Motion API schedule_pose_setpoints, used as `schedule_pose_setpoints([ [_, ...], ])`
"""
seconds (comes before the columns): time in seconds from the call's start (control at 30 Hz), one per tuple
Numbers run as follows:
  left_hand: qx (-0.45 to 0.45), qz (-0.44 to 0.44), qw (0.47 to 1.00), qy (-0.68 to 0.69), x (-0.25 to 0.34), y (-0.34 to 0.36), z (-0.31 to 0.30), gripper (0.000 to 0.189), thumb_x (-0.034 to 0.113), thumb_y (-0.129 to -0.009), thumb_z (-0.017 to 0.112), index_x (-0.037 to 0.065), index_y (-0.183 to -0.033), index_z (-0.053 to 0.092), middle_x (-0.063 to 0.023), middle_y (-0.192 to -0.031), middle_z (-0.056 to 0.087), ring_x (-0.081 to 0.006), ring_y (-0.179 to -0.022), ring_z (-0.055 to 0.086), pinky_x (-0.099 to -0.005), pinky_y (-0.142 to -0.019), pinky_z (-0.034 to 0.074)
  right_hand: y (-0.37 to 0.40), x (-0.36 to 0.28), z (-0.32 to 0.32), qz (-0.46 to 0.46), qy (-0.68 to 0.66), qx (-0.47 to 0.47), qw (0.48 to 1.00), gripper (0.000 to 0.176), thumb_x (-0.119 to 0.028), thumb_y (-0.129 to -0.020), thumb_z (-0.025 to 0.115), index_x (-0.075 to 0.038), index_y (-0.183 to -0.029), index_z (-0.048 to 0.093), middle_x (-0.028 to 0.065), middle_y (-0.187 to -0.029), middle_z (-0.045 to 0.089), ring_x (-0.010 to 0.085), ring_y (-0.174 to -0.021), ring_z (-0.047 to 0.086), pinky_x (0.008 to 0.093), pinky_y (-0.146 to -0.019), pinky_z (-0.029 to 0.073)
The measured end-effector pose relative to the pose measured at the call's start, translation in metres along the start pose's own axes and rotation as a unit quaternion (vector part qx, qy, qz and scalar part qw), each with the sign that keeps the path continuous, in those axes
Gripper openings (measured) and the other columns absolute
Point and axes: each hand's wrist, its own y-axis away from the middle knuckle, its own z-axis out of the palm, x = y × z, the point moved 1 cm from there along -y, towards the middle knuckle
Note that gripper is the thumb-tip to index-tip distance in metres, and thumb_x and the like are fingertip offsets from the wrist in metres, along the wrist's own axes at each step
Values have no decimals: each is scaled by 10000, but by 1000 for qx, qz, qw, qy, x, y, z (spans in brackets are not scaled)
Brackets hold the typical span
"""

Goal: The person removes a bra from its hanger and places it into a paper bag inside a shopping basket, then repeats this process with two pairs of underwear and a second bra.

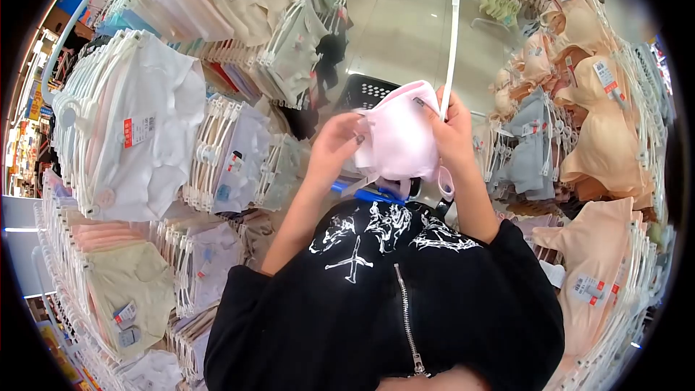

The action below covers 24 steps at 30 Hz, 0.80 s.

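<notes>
A pale pink bra is held up in front of my chest, its cup folded and facing me. My left hand grips its left edge, the thumb on the near side and the fingers partly hidden behind the cloth. On the other side my right hand is closed on the bra's upper right edge. A long white plastic bar with a clip-like end rises from between the right fingers. One pink strap loop hangs under that hand.
Behind the bra sits a black perforated basket with a blue handle. Racks of underwear on white hangers, including white briefs, line my left. Beige bras and grey garments hang at right. Tiled floor runs between.
</notes>
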Motion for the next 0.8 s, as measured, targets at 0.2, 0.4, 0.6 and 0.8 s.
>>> schedule_pose_setpoints([
  [0.2, 30, 47, 993, -103, -18, -7, -28, 488, 128, -712, 623, 106, -1166, 447, -66, -1135, 420, -157, -997, 420, -283, -826, 384, 7, -19, -19, -6, -30, -96, 995, 206, -7, -759, 602, -78, -708, 416, -36, -688, 481, 19, -621, 449, 166, -530, 377],
  [0.4, -209, 134, 906, -344, -31, -31, -9, 650, 209, -616, 693, 183, -1211, 432, -160, -1341, 213, -324, -1231, 226, -422, -989, 235, 13, -32, -34, -5, -74, -150, 986, 322, -24, -726, 627, -123, -641, 333, -58, -616, 404, 22, -575, 371, 166, -497, 312],
  [0.6, -351, 23, 873, -340, -64, -42, 14, 416, 168, -580, 724, 58, -953, 577, -117, -1016, 547, -235, -980, 495, -326, -846, 380, 16, -35, -59, -64, 44, -6, 997, 316, -53, -718, 655, -116, -627, 359, -72, -626, 388, 17, -564, 332, 171, -489, 266],
  [0.8, -124, -103, 968, -190, -58, -33, -42, 123, 42, -711, 643, 18, -800, 562, 10, -733, 566, -60, -689, 528, -183, -620, 406, 21, -41, -103, -87, 181, 142, 969, 314, -64, -742, 659, -110, -625, 371, -84, -592, 358, 7, -543, 320, 161, -466, 259],
])
